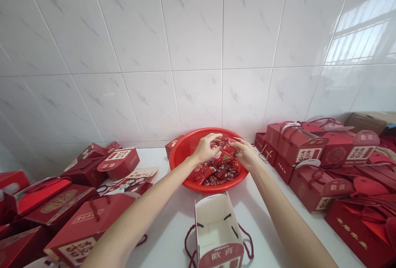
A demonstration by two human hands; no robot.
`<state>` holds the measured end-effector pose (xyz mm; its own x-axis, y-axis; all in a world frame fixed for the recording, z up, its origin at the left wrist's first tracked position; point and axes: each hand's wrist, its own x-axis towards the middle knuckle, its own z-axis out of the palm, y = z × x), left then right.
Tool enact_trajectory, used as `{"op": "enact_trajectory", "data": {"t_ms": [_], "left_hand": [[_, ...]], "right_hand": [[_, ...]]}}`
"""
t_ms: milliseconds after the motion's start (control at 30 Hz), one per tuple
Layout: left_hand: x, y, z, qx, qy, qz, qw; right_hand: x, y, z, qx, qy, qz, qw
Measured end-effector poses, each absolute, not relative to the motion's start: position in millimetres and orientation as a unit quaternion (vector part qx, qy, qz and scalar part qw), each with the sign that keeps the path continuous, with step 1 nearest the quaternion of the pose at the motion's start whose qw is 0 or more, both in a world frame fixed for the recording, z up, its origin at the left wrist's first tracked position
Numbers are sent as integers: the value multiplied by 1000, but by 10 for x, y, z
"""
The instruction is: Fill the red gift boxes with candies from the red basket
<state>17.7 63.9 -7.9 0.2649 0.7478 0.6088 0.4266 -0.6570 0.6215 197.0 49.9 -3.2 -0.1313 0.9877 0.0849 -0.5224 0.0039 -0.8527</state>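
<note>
My left hand (208, 147) is over the red plastic basket (177, 162), thumb and fingers closed round a small dark wrapped candy (222, 143). Just to its right, my right hand (246, 153) pinches a red wrapped candy (230, 141) between thumb and fingertips. Below both hands, red candy packets (204, 173) and darker wrapped sweets (227, 171) lie heaped in the basket. In front of the basket stands an open gift box (216, 214), white inside with red outer panels and dark red cord handles. Its visible inside holds nothing but cord ends.
Red gift boxes crowd the left side of the white table (167, 235), including a closed box (93, 214) by my left forearm. More red boxes (305, 146) are stacked at the right. A cardboard box (368, 122) sits behind them. The tiled wall (198, 94) borders the table's back.
</note>
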Motion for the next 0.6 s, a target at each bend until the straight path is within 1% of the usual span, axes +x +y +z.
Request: {"op": "enact_trajectory", "data": {"t_ms": [167,433,500,600], "left_hand": [[171,658,-62,786,371,450,206],[174,636,-61,772,384,460,213],[182,622,-50,768,395,455,217],[187,626,-27,760,437,418,238]], "right_hand": [[1975,499,-29,-289,-390,643,593],[1971,513,-29,-292,-393,653,578],[1972,517,-35,-290,-390,654,580],[1974,535,-55,-286,-382,651,590]]}}
